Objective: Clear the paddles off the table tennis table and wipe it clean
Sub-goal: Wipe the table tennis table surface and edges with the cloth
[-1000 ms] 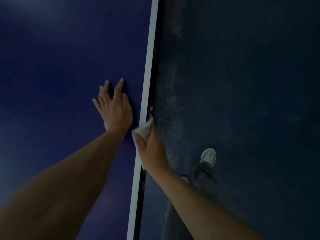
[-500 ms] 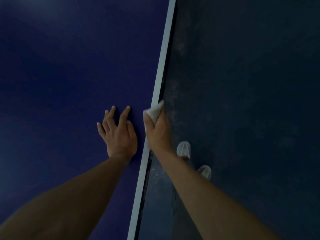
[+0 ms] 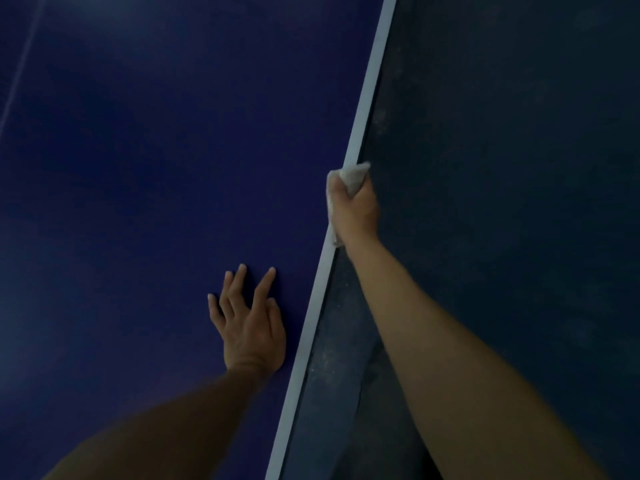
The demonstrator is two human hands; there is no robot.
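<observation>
We can read no writing or number (the light is dim) on the table (image 3: 138,168) or the cloth (image 3: 353,174).

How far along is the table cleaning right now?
Done, it seems: no paddles show on the part of the table in view. In hand: the right hand grips a cloth against the table's white edge, while the left hand rests flat on the top. Left: the edge beyond the cloth; the rest of the table is out of view.

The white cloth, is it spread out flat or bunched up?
Bunched up: the right hand grips the cloth as a wad against the table edge.
</observation>
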